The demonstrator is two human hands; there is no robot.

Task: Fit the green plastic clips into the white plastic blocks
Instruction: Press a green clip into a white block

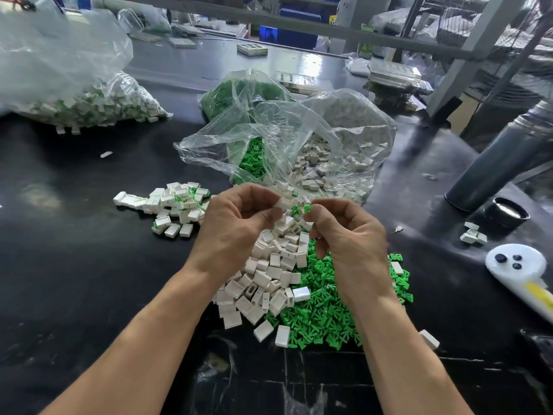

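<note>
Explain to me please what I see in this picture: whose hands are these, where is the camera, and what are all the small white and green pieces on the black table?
There is no machine here. A person works with two bare hands, and the one picture comes from a camera worn on that person's head, looking forward and down.

The left hand pinches one white block. The right hand pinches one green clip. The two pieces are close together but not yet joined.

On the black table, under the hands, lie a heap of loose white blocks and a heap of loose green clips. To the left is a small pile of blocks with green showing, probably finished ones. Behind the hands stand open clear bags holding more clips and blocks.
</note>
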